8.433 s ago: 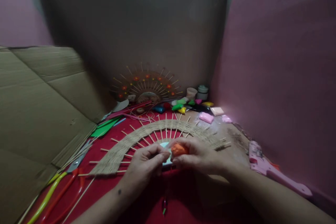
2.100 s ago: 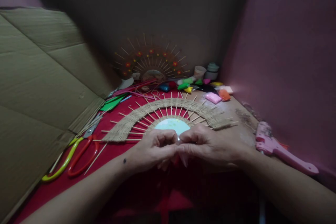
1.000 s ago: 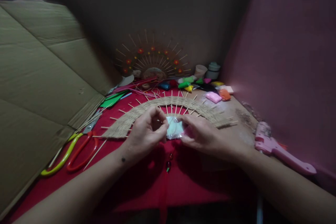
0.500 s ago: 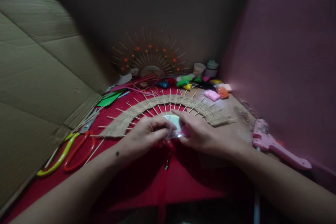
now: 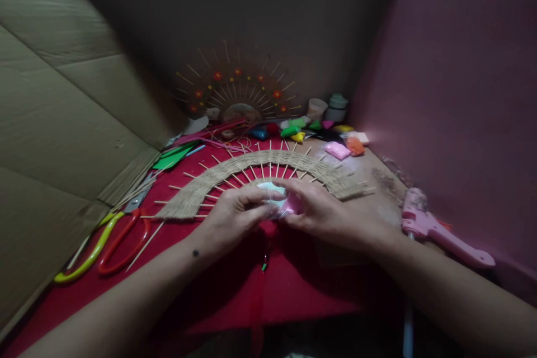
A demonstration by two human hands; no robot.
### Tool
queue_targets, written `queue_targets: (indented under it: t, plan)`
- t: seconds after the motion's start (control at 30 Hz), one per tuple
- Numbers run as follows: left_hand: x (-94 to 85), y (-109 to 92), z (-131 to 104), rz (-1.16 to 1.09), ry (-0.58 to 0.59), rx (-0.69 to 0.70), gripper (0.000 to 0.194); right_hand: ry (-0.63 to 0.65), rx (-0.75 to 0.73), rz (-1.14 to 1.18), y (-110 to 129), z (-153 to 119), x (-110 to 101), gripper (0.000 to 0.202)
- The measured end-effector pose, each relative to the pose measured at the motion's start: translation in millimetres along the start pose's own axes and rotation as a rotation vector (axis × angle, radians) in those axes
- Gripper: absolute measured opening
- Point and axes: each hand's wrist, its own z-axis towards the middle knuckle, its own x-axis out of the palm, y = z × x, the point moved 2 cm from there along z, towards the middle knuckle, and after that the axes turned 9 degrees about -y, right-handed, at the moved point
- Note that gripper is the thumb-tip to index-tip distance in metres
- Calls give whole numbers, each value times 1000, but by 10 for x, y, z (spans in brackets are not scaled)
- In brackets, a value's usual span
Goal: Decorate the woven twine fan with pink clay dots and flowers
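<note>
A small clear plastic packet [image 5: 274, 194] with something pale bluish and pink showing in it is held up between both hands. My left hand [image 5: 235, 210] pinches its left side between thumb and fingers. On the right side, my right hand [image 5: 312, 208] grips it, thumb and index finger closed on the edge. Right behind the hands lies a woven arch [image 5: 268, 161] of tan cord on thin sticks, partly covered by them. A red ribbon [image 5: 258, 296] hangs below the hands.
Scissors [image 5: 126, 240] with yellow and red handles lie left, by a cardboard panel [image 5: 71, 106]. A pink glue gun [image 5: 444, 232] is at right. Behind are colored packets, including a pink one [image 5: 337, 150], a cup [image 5: 316, 109], a jar [image 5: 337, 107] and a flower-decorated stick arch [image 5: 239, 81].
The fingers have shifted slightly on the packet, and more pink shows by my right hand. The whole view has moved a little; the other things lie as before.
</note>
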Motion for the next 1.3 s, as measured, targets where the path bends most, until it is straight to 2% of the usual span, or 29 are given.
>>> queue_targets:
  t: [0.13, 0.37, 0.53, 0.63, 0.7, 0.8, 0.93, 1.0, 1.2, 1.3]
  plan:
    - [11, 12, 14, 72, 82, 39, 20, 3, -19, 14, -32, 3, 14, 49]
    - [42, 116, 2, 109, -60, 41, 21, 35, -39, 10, -8, 11, 45, 44]
    - [68, 174, -17, 145, -42, 142, 16, 59, -53, -12, -7, 1, 73, 38]
    - [77, 159, -26, 163, -37, 235, 14, 63, -42, -32, -49, -13, 98, 34]
    - [75, 138, -22, 168, -18, 247, 13, 77, -22, -43, -65, -20, 102, 33]
    - [48, 92, -2, 123, 21, 179, 14, 77, -36, -10, -43, -17, 78, 31]
    - [7, 21, 28, 5, 138, -33, 16, 112, -36, 62, 14, -2, 46, 23]
    - [-8, 1, 40, -34, 163, -96, 17, 118, -23, 66, 24, 6, 40, 21]
    - [-12, 68, 70, 19, 135, -52, 15, 94, -55, 66, 5, 21, 41, 22]
    - [14, 108, 74, 87, 83, 19, 14, 94, -60, 24, -9, 13, 73, 13]
